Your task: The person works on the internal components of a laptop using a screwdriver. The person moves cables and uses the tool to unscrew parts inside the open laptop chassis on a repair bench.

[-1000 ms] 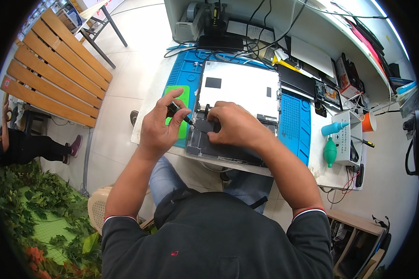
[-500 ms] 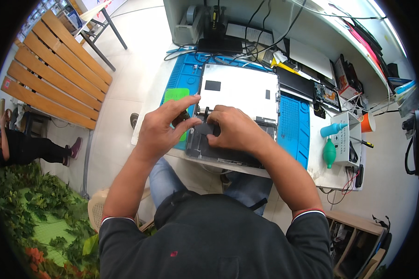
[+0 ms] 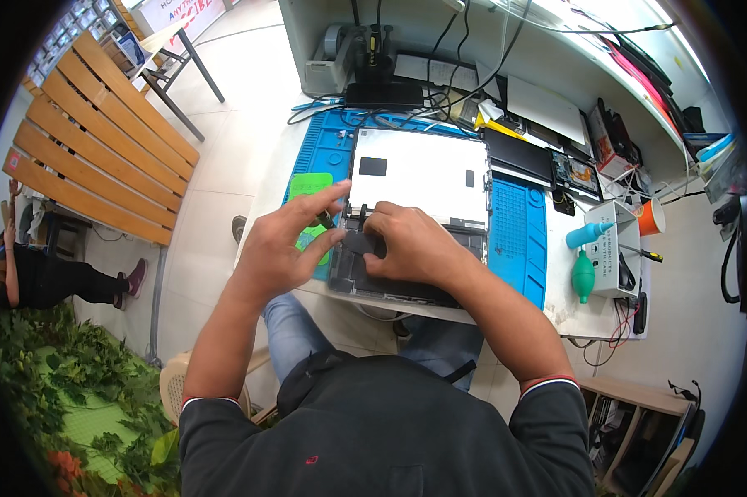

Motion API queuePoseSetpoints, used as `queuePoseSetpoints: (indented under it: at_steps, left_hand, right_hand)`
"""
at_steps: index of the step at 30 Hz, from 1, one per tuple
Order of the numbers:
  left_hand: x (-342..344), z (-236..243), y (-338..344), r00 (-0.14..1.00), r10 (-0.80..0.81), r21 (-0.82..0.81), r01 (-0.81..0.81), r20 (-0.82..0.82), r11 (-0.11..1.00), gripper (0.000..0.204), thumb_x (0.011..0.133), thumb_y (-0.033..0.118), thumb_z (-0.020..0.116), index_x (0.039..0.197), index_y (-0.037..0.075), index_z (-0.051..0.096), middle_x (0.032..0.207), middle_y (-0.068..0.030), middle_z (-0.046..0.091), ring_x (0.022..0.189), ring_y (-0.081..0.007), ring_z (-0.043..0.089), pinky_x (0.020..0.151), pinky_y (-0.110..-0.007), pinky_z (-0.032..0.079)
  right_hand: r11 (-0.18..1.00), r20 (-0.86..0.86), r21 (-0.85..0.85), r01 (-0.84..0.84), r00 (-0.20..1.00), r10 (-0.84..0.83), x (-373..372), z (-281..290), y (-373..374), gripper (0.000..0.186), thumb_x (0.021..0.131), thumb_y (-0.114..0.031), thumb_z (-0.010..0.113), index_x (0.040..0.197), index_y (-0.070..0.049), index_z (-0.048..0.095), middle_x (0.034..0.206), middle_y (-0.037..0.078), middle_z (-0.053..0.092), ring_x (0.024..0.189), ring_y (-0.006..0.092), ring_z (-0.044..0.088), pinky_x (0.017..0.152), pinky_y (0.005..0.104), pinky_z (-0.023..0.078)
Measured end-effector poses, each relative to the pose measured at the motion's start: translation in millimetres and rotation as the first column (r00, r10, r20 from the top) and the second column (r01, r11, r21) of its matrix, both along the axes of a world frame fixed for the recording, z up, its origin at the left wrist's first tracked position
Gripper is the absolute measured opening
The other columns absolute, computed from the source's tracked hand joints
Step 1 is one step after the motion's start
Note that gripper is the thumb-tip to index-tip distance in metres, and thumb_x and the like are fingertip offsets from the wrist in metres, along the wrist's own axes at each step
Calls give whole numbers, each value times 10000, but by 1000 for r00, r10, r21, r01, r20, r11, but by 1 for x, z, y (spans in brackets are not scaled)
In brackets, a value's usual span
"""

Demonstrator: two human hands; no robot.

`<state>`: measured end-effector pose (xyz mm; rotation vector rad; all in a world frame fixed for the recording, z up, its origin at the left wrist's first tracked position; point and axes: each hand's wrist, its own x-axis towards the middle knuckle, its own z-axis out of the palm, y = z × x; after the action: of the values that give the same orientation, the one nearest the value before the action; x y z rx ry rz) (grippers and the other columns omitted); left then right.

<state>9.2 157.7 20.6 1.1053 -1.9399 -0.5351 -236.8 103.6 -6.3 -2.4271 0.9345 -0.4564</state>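
Observation:
An opened, flat electronic device lies before me: a white panel [image 3: 423, 170] with two dark rectangles at the far side, and a dark frame section [image 3: 398, 284] nearest me. At its left edge is my left hand [image 3: 284, 240], thumb and index finger stretched apart; a small dark bit shows between them, too small to name. My right hand [image 3: 410, 244] rests over the dark section, fingers curled toward the thumb around a dark grey flat piece [image 3: 357, 242]. The fingertips hide what they grip. Just beyond the hands sits a small dark hinge-like part [image 3: 358, 211].
A blue work mat [image 3: 518, 240] lies under the device, with a green pad [image 3: 309, 184] at left. On the right stand a teal bottle [image 3: 587, 234], a green air blower [image 3: 583, 277] and a white box [image 3: 612, 257]. Cables and a black slab [image 3: 518, 153] lie behind.
The whole view has shifted slightly, so the device sits a little lower and further left. Both hands keep nearly the same pose on the device.

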Motion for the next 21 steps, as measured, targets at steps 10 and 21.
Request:
queuePoseSetpoints:
  at_steps: [10,21]
  left_hand:
    - [6,-1,6,997,37,-20,-36,67,999,689,935,-58,848,1577,97,648,1147,-158,839,995,-234,841,888,-363,682]
    - [9,-12,8,999,45,-36,-45,1,998,769,932,-35,869,1631,102,579,1104,-131,837,930,-217,847,845,-342,674]
  right_hand:
    - [993,4,-112,-23,1000,24,1,4,4,311,832,-199,842,1005,36,735,1064,197,686,952,411,739,902,497,612]
    - [994,47,-108,-31,998,36,1,-2,0,316,813,-195,857,1009,27,748,1041,177,698,919,399,744,870,480,620]
